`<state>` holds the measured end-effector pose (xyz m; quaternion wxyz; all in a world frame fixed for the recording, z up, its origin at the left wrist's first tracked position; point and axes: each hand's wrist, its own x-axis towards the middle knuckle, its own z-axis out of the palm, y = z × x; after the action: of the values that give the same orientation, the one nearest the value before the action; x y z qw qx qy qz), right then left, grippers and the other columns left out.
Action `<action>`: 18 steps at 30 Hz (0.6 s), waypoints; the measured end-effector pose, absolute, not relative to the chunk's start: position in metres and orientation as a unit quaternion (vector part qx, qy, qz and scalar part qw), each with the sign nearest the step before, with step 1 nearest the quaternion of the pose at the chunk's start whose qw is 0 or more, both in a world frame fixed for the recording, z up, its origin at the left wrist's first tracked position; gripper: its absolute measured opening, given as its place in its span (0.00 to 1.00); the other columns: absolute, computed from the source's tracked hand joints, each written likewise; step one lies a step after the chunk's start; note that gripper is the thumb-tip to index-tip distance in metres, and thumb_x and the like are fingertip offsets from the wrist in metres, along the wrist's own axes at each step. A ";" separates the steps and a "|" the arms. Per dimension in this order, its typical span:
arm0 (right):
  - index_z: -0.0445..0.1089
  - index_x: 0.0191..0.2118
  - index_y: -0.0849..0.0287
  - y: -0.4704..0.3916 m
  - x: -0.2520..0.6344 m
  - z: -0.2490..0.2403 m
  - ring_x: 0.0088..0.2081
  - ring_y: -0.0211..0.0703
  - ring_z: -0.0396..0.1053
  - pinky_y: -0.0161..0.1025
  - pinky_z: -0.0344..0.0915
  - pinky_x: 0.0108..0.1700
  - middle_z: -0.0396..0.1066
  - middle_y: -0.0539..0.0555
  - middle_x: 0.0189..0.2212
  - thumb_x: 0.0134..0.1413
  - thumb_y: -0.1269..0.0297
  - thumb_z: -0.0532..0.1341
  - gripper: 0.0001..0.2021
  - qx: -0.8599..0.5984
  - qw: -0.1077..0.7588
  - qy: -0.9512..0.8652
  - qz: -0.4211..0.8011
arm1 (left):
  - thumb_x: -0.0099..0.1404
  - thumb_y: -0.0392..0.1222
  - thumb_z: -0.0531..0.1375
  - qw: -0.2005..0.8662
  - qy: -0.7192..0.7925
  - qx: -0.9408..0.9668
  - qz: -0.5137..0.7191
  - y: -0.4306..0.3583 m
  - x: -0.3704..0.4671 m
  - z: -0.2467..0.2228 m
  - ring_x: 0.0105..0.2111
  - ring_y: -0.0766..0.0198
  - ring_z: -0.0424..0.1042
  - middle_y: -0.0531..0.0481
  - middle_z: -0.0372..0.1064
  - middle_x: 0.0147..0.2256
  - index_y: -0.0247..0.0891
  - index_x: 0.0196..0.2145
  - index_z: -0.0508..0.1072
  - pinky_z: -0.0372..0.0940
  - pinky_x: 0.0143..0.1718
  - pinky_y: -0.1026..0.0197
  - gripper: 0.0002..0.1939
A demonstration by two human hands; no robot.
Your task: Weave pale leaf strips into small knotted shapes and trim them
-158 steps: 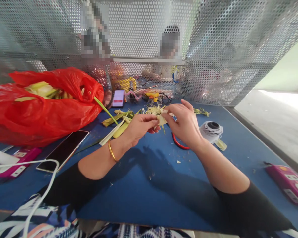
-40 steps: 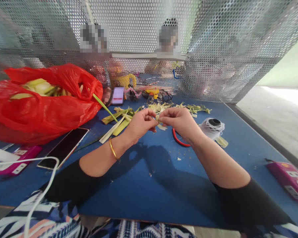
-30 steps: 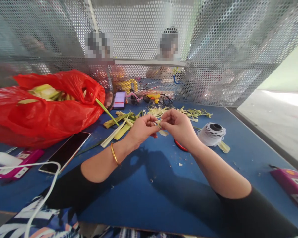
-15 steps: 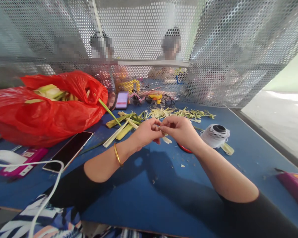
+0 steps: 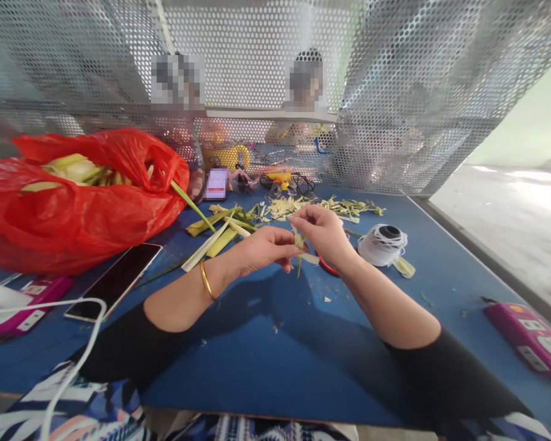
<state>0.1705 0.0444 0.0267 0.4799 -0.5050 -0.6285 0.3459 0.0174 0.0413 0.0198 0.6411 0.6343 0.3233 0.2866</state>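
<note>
My left hand (image 5: pixel 269 248) is closed in a pinch on a small pale green leaf piece (image 5: pixel 298 239), whose thin end points down below the fingers. Just above it, my right hand (image 5: pixel 321 228) has its thumb and fingertips pressed together near the top of the piece; what they grip is too small to make out. A paler flat strip (image 5: pixel 310 259) shows beside the left fingertips. Under the right wrist, part of a red-handled tool (image 5: pixel 328 267) is mostly hidden. To the right stands a white thread spool (image 5: pixel 382 246) with a leaf scrap (image 5: pixel 404 267) by its base.
Cut leaf strips (image 5: pixel 215 239) and a shredded pile (image 5: pixel 294 208) lie behind my hands on the blue table (image 5: pixel 257 355). At left are a red plastic bag (image 5: pixel 133 214), a dark phone (image 5: pixel 114 282) and a white cable (image 5: pixel 92 343). A perforated metal screen (image 5: pixel 257 55) closes the back.
My right hand has lifted slightly away from the left, so more of the leaf piece shows between them. The view has turned a little to the right.
</note>
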 end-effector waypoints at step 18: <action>0.72 0.24 0.55 0.024 0.166 0.040 0.28 0.41 0.68 0.37 0.57 0.32 0.73 0.51 0.25 0.55 0.60 0.62 0.11 -0.508 0.384 -0.766 0.092 | 0.48 0.43 0.73 0.623 0.409 0.419 0.519 0.050 0.015 0.032 0.25 0.70 0.71 0.51 0.73 0.24 0.34 0.23 0.75 0.66 0.33 0.65 0.13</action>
<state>0.1659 0.0240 0.0396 0.3836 -0.5078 -0.7658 0.0925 0.0153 0.0499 0.0318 0.6228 0.4188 0.4094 0.5188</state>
